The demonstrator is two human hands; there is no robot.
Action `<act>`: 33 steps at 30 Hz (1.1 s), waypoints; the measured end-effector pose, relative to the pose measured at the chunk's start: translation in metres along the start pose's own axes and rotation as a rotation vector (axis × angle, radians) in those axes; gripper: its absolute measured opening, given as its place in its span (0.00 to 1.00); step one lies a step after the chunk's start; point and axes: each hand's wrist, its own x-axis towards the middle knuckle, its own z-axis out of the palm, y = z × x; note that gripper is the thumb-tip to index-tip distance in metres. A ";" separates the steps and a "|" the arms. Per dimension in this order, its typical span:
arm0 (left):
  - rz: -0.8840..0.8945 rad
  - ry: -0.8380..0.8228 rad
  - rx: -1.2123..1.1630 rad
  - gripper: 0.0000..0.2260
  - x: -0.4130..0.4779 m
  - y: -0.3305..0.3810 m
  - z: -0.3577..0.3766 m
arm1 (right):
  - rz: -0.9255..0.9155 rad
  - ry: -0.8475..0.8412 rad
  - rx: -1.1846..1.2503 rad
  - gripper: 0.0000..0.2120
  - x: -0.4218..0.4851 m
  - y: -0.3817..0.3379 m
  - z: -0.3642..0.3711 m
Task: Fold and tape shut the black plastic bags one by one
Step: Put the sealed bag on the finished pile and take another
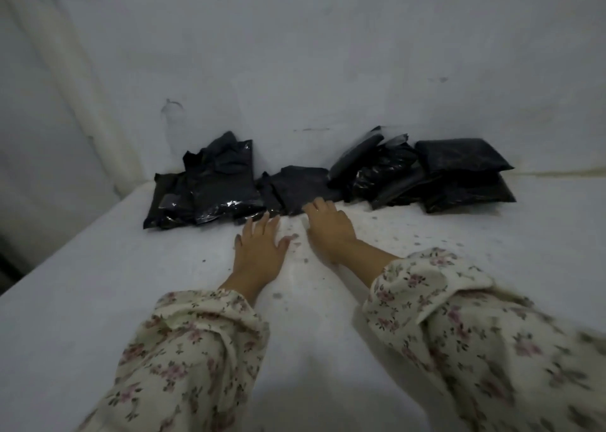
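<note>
Glossy, crumpled black bags (226,182) are piled against a white wall (295,54) on a speckled white surface (98,284). The left hand (260,248) is spread flat before them. The right hand (329,231) is laid open on the middle bag (301,185); nothing is gripped.

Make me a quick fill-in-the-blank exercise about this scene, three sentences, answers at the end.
The plastic bags by the wall are all ____.
The right hand touches the flat middle bag; the left hand lies on the ____ surface.
Both sleeves carry a ____ print.
Missing words: black, white, floral.
</note>
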 end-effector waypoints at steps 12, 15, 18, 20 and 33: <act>0.017 -0.038 -0.004 0.27 0.026 -0.001 0.007 | -0.133 0.072 -0.451 0.16 0.063 -0.012 0.028; 0.022 0.010 -0.018 0.26 0.030 -0.002 0.008 | -0.173 0.148 -0.408 0.10 0.062 -0.018 0.023; 0.017 0.069 -0.075 0.24 0.030 -0.001 0.009 | -0.154 0.301 -0.239 0.15 0.053 -0.027 0.017; 0.038 0.132 -0.092 0.23 0.026 0.000 0.008 | -0.129 0.417 -0.056 0.16 0.046 -0.030 0.019; -0.282 0.144 -1.126 0.23 -0.029 0.044 -0.037 | 0.732 0.119 1.843 0.11 -0.058 -0.017 -0.058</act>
